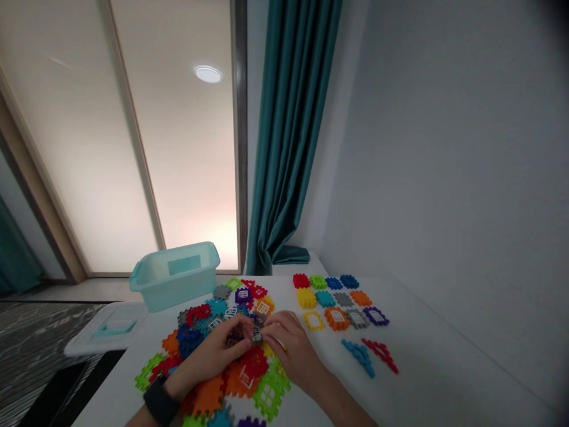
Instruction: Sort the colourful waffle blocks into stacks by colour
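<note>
Layout looks partway along: on the right of the counter [420, 332], pieces [344, 299] of many colors lie in three tidy rows of four, a few seemingly stacked, the nearest row made of square frames [336, 327], with a blue triangle [359, 357] and a red triangle [381, 354] just nearer. Much seems left, since a mixed heap [240, 382] of loose red, orange, green, blue and purple pieces spreads under and around the hands, some with white windows. Both hands meet over that heap, the left hand [223, 344] and the right hand [290, 344] pinching a small gray piece [256, 335] between their fingertips; exactly how it is gripped is partly hidden. A dark watch [161, 402] sits on the left wrist. The counter is white; at its far left stands a pale teal bin [180, 287], and nearer, by the left edge, lies a clear lid [100, 339] with a teal handle. Beyond are lit frosted panels [178, 160], one showing a round light [207, 73], a teal curtain [288, 130] and a plain gray wall [444, 148] to the right. The floor [26, 350] at left is dark and streaked.
</note>
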Demonstrator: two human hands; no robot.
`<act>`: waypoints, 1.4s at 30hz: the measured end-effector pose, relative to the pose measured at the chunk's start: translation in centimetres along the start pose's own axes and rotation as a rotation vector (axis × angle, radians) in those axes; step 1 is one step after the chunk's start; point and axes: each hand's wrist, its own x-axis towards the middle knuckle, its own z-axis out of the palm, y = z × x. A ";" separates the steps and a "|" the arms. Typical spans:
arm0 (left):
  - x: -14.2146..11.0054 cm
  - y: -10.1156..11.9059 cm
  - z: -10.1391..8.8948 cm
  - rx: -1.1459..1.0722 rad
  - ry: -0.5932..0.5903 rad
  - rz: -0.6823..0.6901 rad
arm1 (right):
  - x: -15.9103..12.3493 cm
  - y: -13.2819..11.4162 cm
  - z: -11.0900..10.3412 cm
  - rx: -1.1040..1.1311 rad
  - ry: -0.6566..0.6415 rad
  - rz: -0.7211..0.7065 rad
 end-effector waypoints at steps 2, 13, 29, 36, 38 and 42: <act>0.0 -0.2 0.0 -0.064 -0.029 0.009 | 0.0 -0.2 -0.2 -0.040 0.008 -0.068; -0.1 -0.1 0.7 0.374 0.108 0.108 | -1.9 0.2 -0.7 -0.094 -0.099 0.054; 2.9 1.1 2.5 0.830 0.144 0.278 | -1.8 1.9 -2.8 -0.195 -0.156 0.147; 6.5 1.1 5.3 0.837 0.069 0.313 | -3.8 4.8 -6.1 -0.245 -0.146 0.122; 7.7 1.3 6.3 0.829 0.059 0.327 | -4.4 5.7 -6.9 -0.260 -0.124 0.118; 10.0 2.2 8.1 0.816 0.028 0.330 | -5.1 7.2 -8.9 -0.309 -0.112 0.122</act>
